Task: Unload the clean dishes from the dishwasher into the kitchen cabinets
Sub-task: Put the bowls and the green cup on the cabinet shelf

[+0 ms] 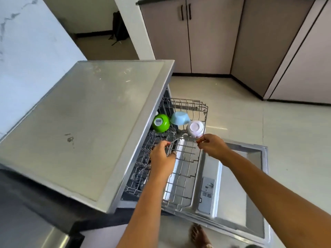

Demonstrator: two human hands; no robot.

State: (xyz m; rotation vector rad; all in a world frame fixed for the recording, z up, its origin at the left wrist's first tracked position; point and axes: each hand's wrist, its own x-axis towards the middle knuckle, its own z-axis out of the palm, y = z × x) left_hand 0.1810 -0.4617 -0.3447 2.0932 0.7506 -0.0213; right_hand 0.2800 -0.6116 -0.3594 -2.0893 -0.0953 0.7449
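Three bowls sit upside down at the far end of the pulled-out grey wire dishwasher rack (pixel 184 169). The small white ceramic bowl with a floral rim (pixel 194 129) is at 4 o'clock from the pale blue bowl (pixel 180 118), and the glossy green bowl with a sticker on its base (pixel 160 123) is at 9 o'clock from the blue one.

The white bowl looks light, rigid and breakable, and probably slick if it is damp. The safest hold is likely at its rim, thumb outside and fingers tucked under, lifting it straight off the tines.

The right hand (pixel 214 146) is at 5 o'clock from that bowl, its fingers (pixel 201 140) drawn narrow, thumb against forefinger, at the rim. I cannot tell whether they actually pinch the rim. The left hand (pixel 162 156) has its fingers curled round a rack wire, presumably steadying the rack.
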